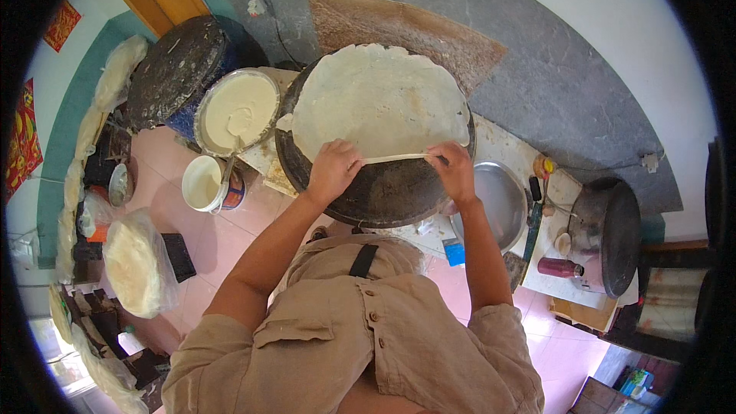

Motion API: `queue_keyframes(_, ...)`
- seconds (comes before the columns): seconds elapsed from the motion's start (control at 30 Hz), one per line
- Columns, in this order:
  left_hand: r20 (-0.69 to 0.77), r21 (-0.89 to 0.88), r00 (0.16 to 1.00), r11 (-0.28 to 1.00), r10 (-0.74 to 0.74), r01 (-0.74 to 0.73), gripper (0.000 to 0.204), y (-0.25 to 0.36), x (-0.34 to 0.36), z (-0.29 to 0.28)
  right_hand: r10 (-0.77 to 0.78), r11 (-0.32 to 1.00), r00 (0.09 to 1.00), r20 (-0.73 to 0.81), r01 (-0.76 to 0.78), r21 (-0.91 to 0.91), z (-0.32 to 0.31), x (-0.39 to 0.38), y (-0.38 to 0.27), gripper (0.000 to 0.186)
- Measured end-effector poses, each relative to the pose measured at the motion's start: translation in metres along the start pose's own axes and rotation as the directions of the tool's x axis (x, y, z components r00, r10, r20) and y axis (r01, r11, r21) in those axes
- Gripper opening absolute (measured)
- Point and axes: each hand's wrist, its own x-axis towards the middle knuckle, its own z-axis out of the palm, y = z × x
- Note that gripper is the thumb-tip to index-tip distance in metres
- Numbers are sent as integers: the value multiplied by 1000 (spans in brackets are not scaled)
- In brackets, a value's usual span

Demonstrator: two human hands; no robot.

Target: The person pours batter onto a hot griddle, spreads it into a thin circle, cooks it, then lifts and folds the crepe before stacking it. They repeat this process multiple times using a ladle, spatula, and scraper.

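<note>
A large thin pale pancake (376,96) lies spread on a round black griddle (383,195). Its near edge is lifted off the griddle and folded back into a straight line. My left hand (331,170) pinches the left end of that lifted edge. My right hand (454,169) pinches the right end. Both hands sit over the griddle's bare dark front part, with my forearms coming up from below.
A metal bowl of pale batter (236,110) stands left of the griddle, a white bucket (204,182) with a ladle below it. A bagged stack of finished pancakes (138,263) lies at left. An empty steel basin (498,203) and a dark pot (609,234) sit at right.
</note>
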Motion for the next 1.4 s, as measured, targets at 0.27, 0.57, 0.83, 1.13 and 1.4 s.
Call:
queue_keyframes(0.27, -38, 78, 995, 993, 96, -93, 12, 15, 37, -32, 77, 996, 990, -120, -71, 46, -5, 8, 1, 13)
queue_keyframes(0.57, -98, 101, 977, 979, 187, -177, 12, 10, 61, -43, 79, 991, 980, -180, -58, 120, -11, 30, -7, 10)
queue_keyframes(0.83, -93, 117, 976, 976, 195, -184, 12, 8, 78, -56, 49, 989, 978, -202, -19, 144, -16, 47, -10, 9)
queue_keyframes(1.13, -145, 117, 967, 974, 208, -192, 13, 8, 86, -66, 6, 994, 978, -206, 17, 108, -23, 61, -14, 8)
queue_keyframes(1.4, -203, 95, 956, 976, 211, -195, 8, 4, 96, -78, -50, 989, 975, -215, 78, 124, -28, 75, -26, 8)
